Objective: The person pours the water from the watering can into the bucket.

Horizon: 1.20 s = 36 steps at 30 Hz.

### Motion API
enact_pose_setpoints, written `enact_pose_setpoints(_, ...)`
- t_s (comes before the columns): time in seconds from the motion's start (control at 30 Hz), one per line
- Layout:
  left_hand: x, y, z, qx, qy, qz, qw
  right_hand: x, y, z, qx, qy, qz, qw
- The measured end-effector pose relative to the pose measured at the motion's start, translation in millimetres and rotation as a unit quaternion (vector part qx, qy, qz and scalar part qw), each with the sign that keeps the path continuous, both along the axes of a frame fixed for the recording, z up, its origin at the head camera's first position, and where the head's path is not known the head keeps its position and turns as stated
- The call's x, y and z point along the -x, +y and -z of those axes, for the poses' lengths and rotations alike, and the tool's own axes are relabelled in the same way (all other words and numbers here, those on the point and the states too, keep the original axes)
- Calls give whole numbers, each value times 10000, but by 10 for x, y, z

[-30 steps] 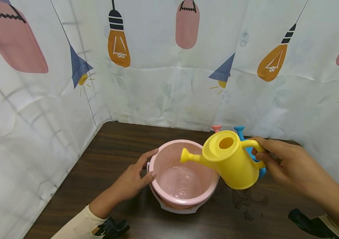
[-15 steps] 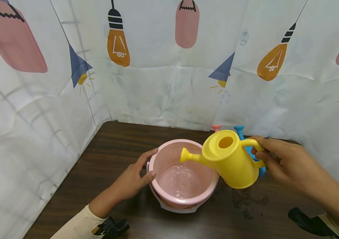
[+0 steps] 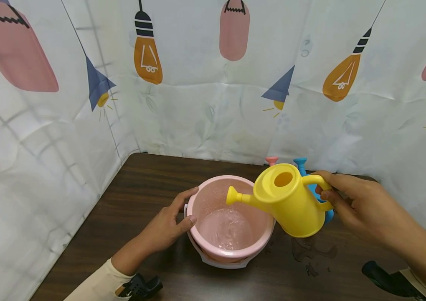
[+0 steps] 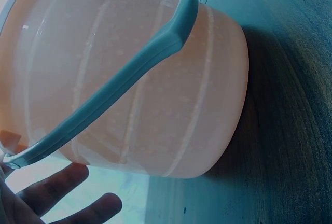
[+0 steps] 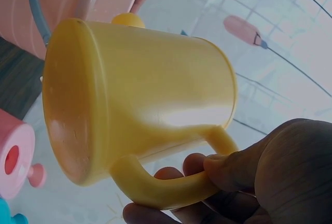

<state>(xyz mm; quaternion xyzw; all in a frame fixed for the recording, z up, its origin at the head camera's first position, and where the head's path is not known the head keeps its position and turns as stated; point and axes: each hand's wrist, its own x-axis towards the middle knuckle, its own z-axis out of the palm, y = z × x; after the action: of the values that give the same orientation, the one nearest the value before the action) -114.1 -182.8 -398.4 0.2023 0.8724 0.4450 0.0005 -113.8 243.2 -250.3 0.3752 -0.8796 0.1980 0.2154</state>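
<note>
My right hand (image 3: 363, 205) grips the handle of a yellow watering can (image 3: 292, 205), with fingers and thumb wrapped round it in the right wrist view. Tilted left, the can holds its spout over a pink bucket (image 3: 232, 253). Shallow rippling water (image 3: 228, 228) with bubbles covers the bucket's bottom. My left hand (image 3: 168, 225) holds the bucket's left rim, thumb and index finger over the edge. Two more fingers (image 4: 93, 211) show beside the outer wall in the left wrist view, near the hanging bucket handle (image 4: 119, 84).
Behind the yellow can stand a blue watering can (image 3: 300, 164) and a pink one (image 5: 18, 151), both mostly hidden in the head view. Spilled water (image 3: 310, 251) lies on the dark wooden table (image 3: 145, 175), right of the bucket. A printed curtain (image 3: 198, 117) hangs behind the table and along its left.
The water's ripples and bubbles shift in the bucket. Both hands, the yellow watering can and the bucket stay in nearly the same place.
</note>
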Motion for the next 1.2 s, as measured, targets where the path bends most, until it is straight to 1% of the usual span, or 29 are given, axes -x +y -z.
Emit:
enact_pose_setpoints(0.67, 4, 2, 3, 10, 11, -24, 10000, 0, -15, -26, -32, 32, -9, 10000)
enact_pose_setpoints(1.2, -4, 9, -5, -6, -3, -14, 10000, -3, -11, -22, -106, -52, 41, 9999)
